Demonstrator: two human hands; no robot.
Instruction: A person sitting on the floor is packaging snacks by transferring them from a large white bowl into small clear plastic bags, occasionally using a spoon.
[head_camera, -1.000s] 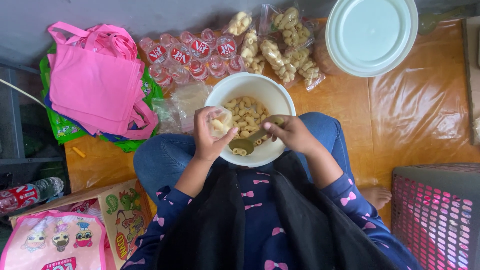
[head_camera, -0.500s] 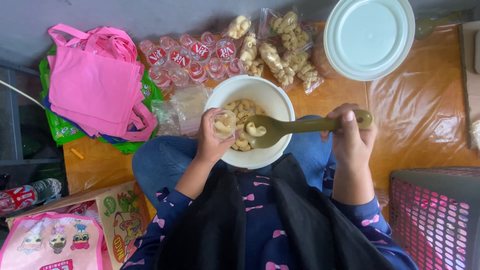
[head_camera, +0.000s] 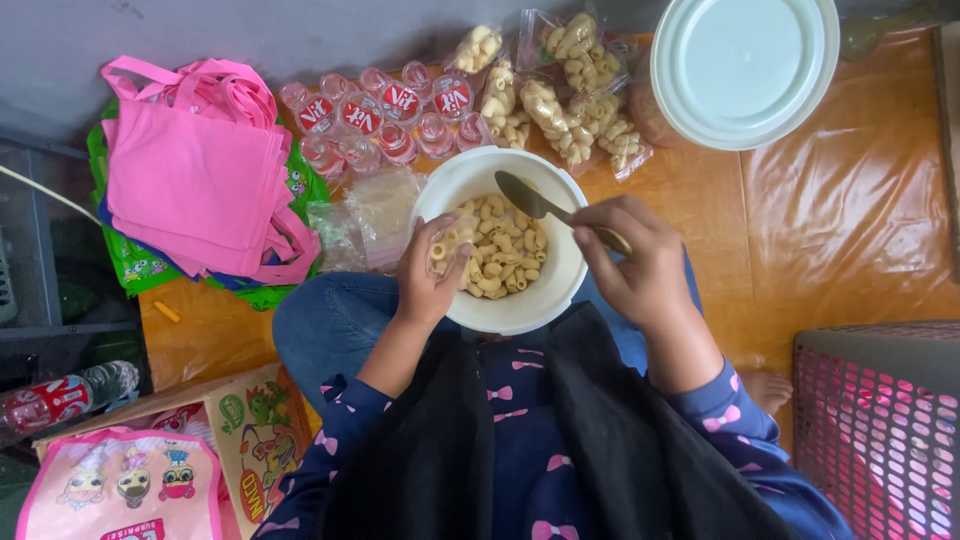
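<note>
A: Left hand (head_camera: 428, 280) pinches a small clear plastic bag (head_camera: 447, 243) of pale macaroni-shaped snacks at the rim of the round white bowl (head_camera: 520, 305). That bag looks floppy, so pieces could spill.

B: Yeah. Right hand (head_camera: 640, 265) is closed around the brass-coloured metal spoon (head_camera: 545, 207), empty above the half-full bowl.

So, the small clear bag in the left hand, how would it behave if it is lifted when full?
The small clear bag, pinched by the left hand over the white bowl, looks thin and floppy, so it would probably sag. Its open mouth could spill snack pieces. It seems light.
</note>
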